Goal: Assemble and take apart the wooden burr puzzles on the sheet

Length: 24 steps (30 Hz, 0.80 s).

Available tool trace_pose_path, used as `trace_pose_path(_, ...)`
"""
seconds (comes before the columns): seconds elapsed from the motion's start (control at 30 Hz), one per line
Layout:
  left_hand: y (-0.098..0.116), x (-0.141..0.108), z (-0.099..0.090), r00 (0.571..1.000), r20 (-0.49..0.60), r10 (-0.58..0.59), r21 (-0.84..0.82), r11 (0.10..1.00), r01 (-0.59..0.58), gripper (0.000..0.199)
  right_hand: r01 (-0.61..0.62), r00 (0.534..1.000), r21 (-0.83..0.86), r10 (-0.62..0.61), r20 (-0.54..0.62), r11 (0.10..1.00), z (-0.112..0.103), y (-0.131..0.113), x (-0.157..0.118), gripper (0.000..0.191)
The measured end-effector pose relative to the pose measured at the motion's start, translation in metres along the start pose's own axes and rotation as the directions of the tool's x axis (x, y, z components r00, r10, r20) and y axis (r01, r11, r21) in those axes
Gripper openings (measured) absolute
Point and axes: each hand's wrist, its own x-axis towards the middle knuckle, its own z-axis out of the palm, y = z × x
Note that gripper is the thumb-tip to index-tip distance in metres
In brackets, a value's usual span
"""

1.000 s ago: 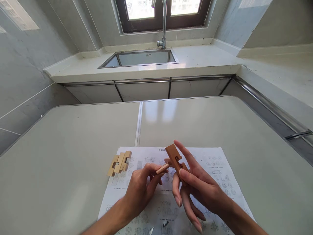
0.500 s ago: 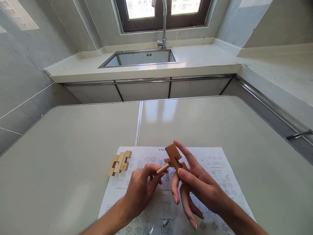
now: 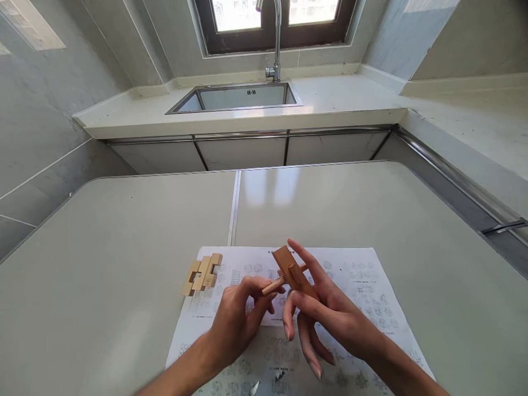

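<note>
Block [image 3: 285, 262], long axis slanting, pointing far-left

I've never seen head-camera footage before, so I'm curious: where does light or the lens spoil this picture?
Head view: the window panes are washed out nearly white; pale glare streaks the table; the printed sheet is darker toward its near edge, its small print unreadable.

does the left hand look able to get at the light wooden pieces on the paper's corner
Probably yes, once it lets go: the left hand is nearby with nothing visible between it and the light wooden pieces, though its fingers currently grip a wooden stick.
</note>
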Motion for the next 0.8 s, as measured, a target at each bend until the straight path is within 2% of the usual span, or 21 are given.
trace_pose_path(0.4, -0.0017, -0.0023, 0.0001, 1.000, -0.005, 0.016, 0.015, 1.000, -0.016, 0.018, -0.040, 0.999, 0.007, 0.040, -0.006, 0.999, 0.0030, -0.0010, 0.0019, 0.084)
trace_pose_path(0.67, 0.0002, -0.0008, 0.0000, 0.999, -0.027, -0.038, -0.071, 0.997, 0.036, 0.016, -0.034, 0.992, -0.021, 0.032, -0.121, 0.999, 0.0058, 0.0024, 0.0033, 0.100)
trace_pose_path(0.8, -0.0007, -0.0025, -0.0002, 0.995, -0.058, -0.079, -0.067, 0.995, 0.075, 0.012, -0.038, 0.986, -0.073, 0.025, -0.167, 0.997, 0.0039, 0.0014, 0.0048, 0.093)
